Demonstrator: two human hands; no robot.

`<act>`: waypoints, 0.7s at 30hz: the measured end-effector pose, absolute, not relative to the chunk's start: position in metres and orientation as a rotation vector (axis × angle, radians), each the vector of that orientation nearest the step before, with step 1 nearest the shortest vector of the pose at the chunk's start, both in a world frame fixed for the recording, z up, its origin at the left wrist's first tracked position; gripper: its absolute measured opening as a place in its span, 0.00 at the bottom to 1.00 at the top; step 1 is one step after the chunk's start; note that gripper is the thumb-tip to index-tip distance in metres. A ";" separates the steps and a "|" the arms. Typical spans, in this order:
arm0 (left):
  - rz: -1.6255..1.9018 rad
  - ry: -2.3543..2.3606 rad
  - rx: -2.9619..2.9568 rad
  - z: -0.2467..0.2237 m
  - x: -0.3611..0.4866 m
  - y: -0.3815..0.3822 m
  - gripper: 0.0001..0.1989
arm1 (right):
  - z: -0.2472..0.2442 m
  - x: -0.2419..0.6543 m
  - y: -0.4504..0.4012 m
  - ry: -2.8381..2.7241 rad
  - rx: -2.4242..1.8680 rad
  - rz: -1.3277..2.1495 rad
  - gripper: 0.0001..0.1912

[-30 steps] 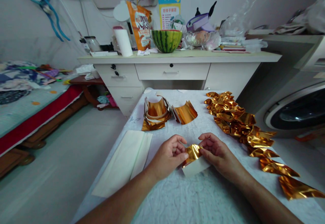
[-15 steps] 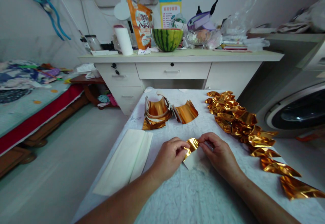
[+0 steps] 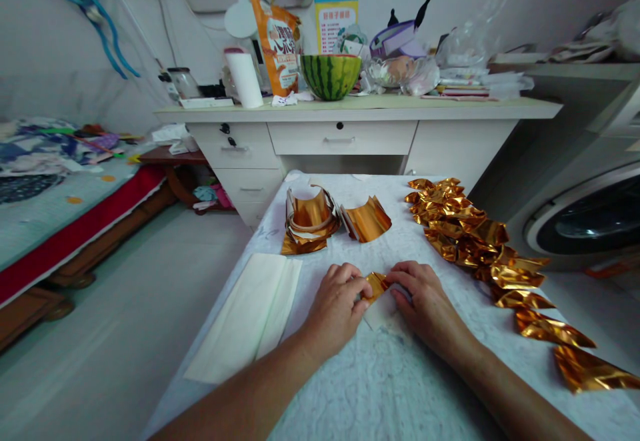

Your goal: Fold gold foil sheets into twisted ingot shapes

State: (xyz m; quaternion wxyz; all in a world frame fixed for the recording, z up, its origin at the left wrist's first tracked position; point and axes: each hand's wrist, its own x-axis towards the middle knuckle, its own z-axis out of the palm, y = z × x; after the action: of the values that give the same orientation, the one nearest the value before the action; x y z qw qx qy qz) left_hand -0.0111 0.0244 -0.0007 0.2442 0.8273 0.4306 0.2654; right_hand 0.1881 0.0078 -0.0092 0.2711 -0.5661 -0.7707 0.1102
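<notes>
A small piece of shiny gold foil paper [image 3: 376, 285] with a pale backing lies low over the table, between both hands. My left hand [image 3: 341, 301] grips its left end, thumb and fingers closed on it. My right hand [image 3: 421, 297] pinches the right end, the fingertips partly hiding the foil. Beyond them sit a curled stack of gold sheets [image 3: 309, 213] and a separate curved gold sheet [image 3: 367, 219]. Folded gold foil pieces [image 3: 470, 234] form a long overlapping row on the right. A pale folded paper stack [image 3: 245, 314] lies left of my left hand.
The cloth-covered table [image 3: 330, 401] reaches a white desk [image 3: 345, 113] with a watermelon half [image 3: 330, 75], an orange pouch [image 3: 278, 47] and plastic bags. A washing machine [image 3: 590, 207] stands at right, a bed [image 3: 70, 194] at left.
Both hands have lowered slightly and flattened over the foil. The foil piece now lies lower and flatter, with less of it showing between the fingers.
</notes>
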 end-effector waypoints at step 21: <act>0.648 1.026 2.250 -0.003 -0.017 0.032 0.09 | 0.012 0.160 -0.019 -2.310 -1.502 0.415 0.14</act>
State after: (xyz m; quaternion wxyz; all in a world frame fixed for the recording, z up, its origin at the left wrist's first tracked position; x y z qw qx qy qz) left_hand -0.0167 0.0319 -0.0031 0.2885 0.8426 0.3844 0.2428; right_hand 0.1596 -0.0185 0.0121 0.1766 -0.5307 -0.8159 0.1466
